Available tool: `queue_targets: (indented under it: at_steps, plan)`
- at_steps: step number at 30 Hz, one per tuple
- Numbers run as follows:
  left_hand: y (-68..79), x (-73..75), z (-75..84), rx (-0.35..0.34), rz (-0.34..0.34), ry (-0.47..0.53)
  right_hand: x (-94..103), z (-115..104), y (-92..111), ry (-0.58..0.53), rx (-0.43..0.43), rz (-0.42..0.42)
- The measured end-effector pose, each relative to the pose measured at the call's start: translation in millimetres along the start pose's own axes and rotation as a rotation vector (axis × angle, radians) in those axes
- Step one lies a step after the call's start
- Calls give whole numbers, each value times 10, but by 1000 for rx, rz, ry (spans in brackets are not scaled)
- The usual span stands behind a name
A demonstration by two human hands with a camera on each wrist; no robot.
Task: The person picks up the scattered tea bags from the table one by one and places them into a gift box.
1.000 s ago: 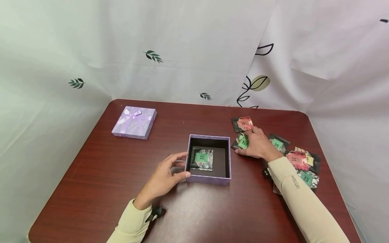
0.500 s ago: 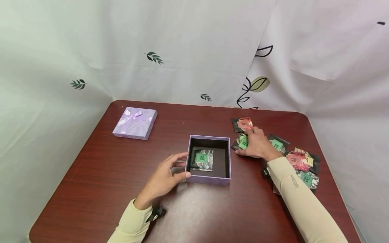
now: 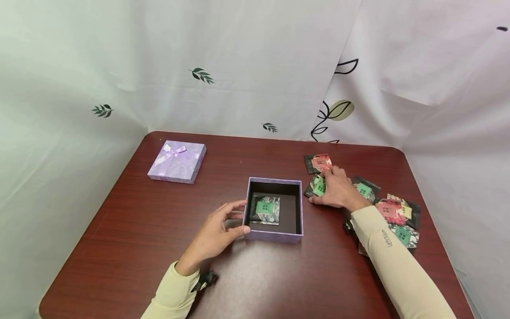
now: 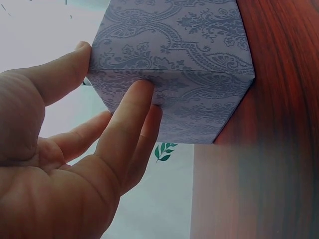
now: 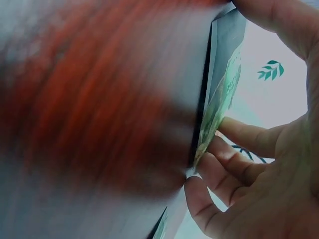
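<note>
A lilac patterned box (image 3: 272,238) stands without its lid in mid-table, and a dark sachet with a green label (image 3: 264,208) lies inside at its left. My left hand (image 3: 217,228) touches the box's left side; in the left wrist view its fingertips press the patterned wall (image 4: 169,35), thumb at the edge. Right of the box, my right hand (image 3: 339,188) holds a green-labelled sachet (image 3: 318,185) by its edges, thumb on the near side and fingers on the far side. The right wrist view shows this sachet (image 5: 222,74) edge-on; the palm hides part of it in the head view.
A lilac lid (image 3: 175,166) with a ribbon bow lies at the back left. A red sachet (image 3: 318,163) lies just beyond my right hand. Several more sachets (image 3: 392,210) overlap at the table's right side, partly under my right sleeve. A white curtain (image 3: 247,66) borders the table.
</note>
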State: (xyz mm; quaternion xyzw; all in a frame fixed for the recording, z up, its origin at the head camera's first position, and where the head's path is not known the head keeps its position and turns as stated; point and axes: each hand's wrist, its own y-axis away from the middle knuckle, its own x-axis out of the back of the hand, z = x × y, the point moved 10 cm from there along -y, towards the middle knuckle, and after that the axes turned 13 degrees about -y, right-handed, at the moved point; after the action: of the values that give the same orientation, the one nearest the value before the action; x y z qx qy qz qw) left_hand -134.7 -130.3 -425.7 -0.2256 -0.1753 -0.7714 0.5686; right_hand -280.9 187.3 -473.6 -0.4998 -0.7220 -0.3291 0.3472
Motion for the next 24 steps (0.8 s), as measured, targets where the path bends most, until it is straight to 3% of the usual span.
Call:
queue_targets:
  at_steps: [12, 24]
  plan:
    - [0, 1, 16, -3, 0, 4, 45, -71, 53, 31, 46, 1]
    - [3, 4, -6, 3, 2, -3, 467, -538, 192, 33, 174, 71]
